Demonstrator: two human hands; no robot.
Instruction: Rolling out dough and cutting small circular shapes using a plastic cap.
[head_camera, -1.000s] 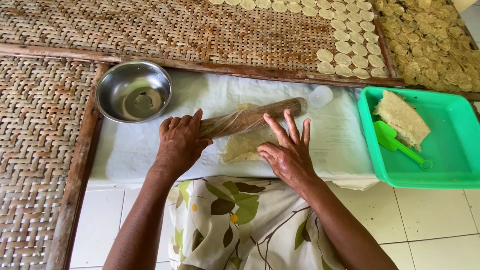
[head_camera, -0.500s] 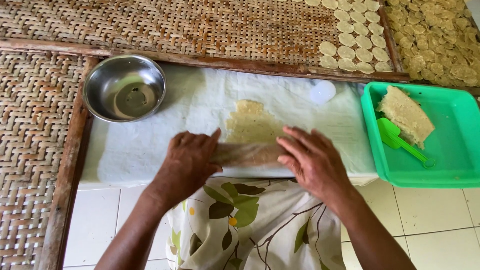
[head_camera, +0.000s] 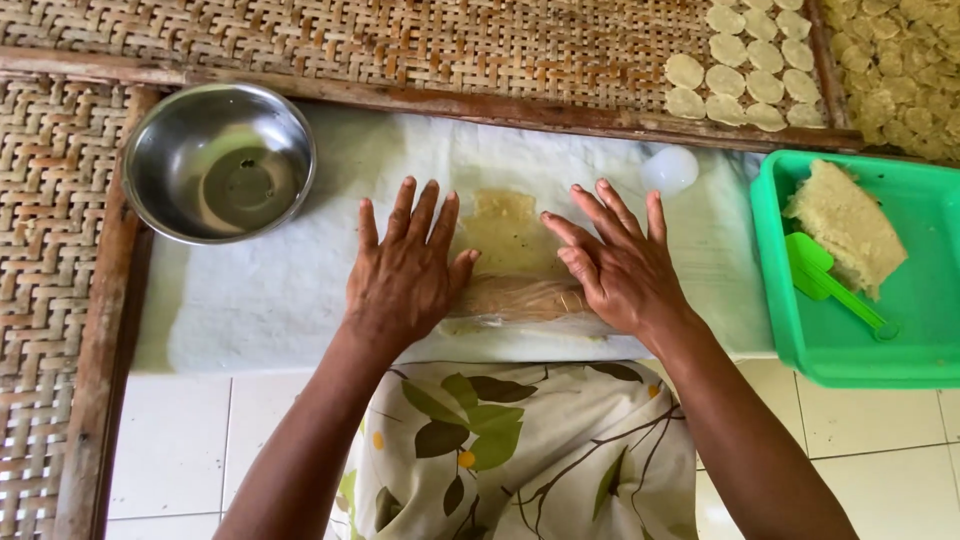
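So the thing everything hinges on is the brownish wooden rolling pin wrapped in clear plastic (head_camera: 520, 298): it lies left to right across the white cloth-covered board (head_camera: 250, 290), long axis running straight between the two palms, at the near edge of the flattened pale yellow sheet of dough (head_camera: 505, 235). The dough stretches away from the pin toward the far side, so it sits just beyond the fingertips, between the two hands.

The left hand (head_camera: 405, 275) is palm down on the left end of the pin, fingers spread flat and pointing away toward the far side, thumb angled in toward the dough. Not gripping anything, just pressing. The right hand (head_camera: 620, 265) mirrors it on the right end, fingers splayed and loose, heel of the hand over the pin. Both look equally close to it, neither one leads. Both forearms come in from the near side over a cream fabric with a green leaf print (head_camera: 510, 440), elbows out, wrists low.

Around it: a round shiny steel bowl (head_camera: 220, 160) far left on the cloth, a small translucent white round lid or cup (head_camera: 669, 170) just beyond the right hand, and a bright green plastic tray (head_camera: 790, 310) on the right holding a beige slab of dough (head_camera: 845, 225) and a green plastic scraper (head_camera: 830, 280). Woven bamboo mats (head_camera: 400, 40) lie past the board, with little pale round dough discs (head_camera: 745, 70) laid out to dry
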